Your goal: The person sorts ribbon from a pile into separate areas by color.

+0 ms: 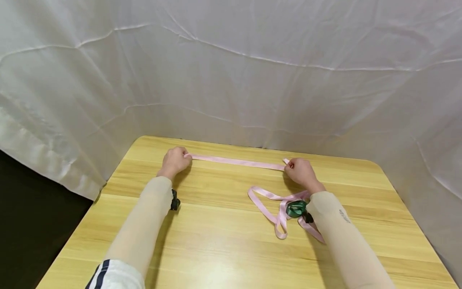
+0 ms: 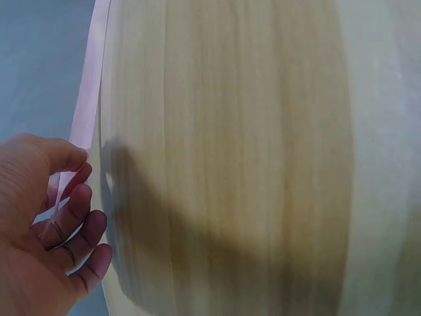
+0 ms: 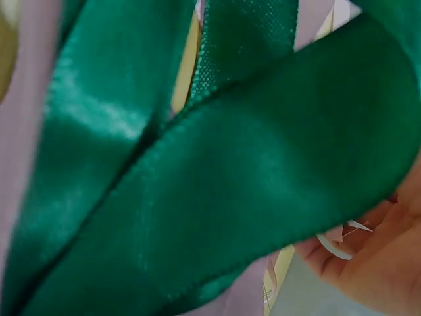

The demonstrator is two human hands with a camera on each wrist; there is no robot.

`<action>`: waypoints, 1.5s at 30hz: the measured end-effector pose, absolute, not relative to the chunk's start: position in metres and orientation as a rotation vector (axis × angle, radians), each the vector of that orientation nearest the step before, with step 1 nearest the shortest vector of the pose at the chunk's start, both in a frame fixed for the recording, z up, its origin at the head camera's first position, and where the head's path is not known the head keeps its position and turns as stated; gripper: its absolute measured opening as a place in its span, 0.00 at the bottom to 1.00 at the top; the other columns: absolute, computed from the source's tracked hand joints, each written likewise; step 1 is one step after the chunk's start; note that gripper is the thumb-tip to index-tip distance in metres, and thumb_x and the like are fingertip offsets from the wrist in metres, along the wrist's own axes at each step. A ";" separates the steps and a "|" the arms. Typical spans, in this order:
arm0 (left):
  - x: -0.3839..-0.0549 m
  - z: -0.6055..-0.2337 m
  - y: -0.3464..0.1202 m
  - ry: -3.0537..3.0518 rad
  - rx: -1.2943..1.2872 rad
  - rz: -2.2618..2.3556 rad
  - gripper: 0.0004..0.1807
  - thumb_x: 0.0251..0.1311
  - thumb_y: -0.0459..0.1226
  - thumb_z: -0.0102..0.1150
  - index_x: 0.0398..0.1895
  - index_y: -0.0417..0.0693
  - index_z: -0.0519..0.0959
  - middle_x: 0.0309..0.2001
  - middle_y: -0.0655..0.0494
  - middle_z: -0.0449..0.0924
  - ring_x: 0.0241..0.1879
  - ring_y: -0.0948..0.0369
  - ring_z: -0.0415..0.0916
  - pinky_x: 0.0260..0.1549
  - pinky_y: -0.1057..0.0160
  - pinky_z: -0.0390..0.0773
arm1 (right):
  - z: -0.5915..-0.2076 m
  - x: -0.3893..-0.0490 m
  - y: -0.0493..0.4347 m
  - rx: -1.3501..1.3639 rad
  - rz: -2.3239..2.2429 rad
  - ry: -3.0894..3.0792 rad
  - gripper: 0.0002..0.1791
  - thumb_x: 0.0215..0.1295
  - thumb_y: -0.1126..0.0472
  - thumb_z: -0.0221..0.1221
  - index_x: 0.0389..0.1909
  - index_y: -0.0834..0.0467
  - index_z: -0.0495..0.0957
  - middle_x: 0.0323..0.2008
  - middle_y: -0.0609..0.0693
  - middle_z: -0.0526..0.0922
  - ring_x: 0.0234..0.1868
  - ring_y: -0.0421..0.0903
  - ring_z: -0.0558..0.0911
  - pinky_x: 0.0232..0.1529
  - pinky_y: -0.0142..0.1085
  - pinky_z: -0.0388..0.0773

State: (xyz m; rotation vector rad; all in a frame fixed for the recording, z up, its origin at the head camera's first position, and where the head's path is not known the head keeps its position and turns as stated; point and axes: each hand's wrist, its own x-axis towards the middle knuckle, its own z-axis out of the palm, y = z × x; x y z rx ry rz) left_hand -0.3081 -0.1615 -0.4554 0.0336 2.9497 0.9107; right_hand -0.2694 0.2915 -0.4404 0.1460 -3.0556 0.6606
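Over the far part of the table [image 1: 216,245], a pink ribbon [image 1: 238,161] runs as a straight, flat band between two hands. The left hand [image 1: 175,161] pinches it between thumb and finger, its other fingers loosely bent; the right hand [image 1: 302,173] pinches it too, with a short tail poking out past the fingers. The slippery cloth could, I judge, slide out of either light pinch if one hand pulls harder than the other, and the band would then sag or twist. More pink loops [image 1: 267,194] lie near the right wrist; I cannot tell whether they join the stretched band. A green ribbon [image 1: 296,209] sits among them, right by the dark camera [image 1: 308,218] on that wrist, so a sweep of the arm could snag it, drag the heap along or tighten the tangle. It also fills most of the right wrist view, where a slip of the fingers would be hard to notice.

The pink ribbon is narrow and satiny, with a soft sheen; the green one shows a glossy face, a finely ridged edge and a rounded fold. Further out, thin pale sleeves [image 1: 140,224] cover the forearms, the table is smooth yellowish board with streaked grain and rounded far corners, and beyond it hangs a creased white curtain [image 1: 252,92]
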 end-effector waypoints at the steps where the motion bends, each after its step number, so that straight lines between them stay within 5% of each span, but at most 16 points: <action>1: -0.309 -0.455 -0.161 2.949 0.035 0.901 0.15 0.72 0.41 0.53 0.48 0.39 0.82 0.43 0.42 0.83 0.41 0.49 0.74 0.48 0.50 0.76 | -0.440 -0.270 0.291 0.136 0.662 -3.066 0.11 0.70 0.62 0.57 0.38 0.67 0.83 0.31 0.59 0.83 0.31 0.52 0.76 0.35 0.40 0.71; 20: -0.303 -0.453 -0.162 2.943 0.023 0.790 0.15 0.71 0.40 0.54 0.50 0.39 0.83 0.46 0.41 0.84 0.42 0.49 0.75 0.46 0.51 0.77 | -0.447 -0.271 0.294 0.041 0.606 -3.137 0.10 0.70 0.60 0.59 0.37 0.63 0.81 0.33 0.58 0.83 0.34 0.54 0.77 0.40 0.45 0.74; 36: -0.300 -0.450 -0.161 2.990 0.066 0.699 0.21 0.71 0.42 0.55 0.61 0.40 0.77 0.55 0.39 0.81 0.54 0.42 0.77 0.62 0.37 0.73 | -0.439 -0.267 0.300 0.011 0.617 -3.120 0.13 0.71 0.56 0.59 0.42 0.64 0.82 0.36 0.59 0.83 0.37 0.55 0.77 0.39 0.45 0.74; 45: -0.287 -0.434 -0.150 3.153 0.149 0.661 0.24 0.73 0.40 0.51 0.68 0.41 0.73 0.66 0.33 0.73 0.68 0.35 0.67 0.65 0.33 0.63 | -0.428 -0.253 0.303 0.074 0.682 -2.961 0.14 0.73 0.59 0.57 0.46 0.67 0.82 0.48 0.68 0.86 0.46 0.63 0.80 0.55 0.58 0.77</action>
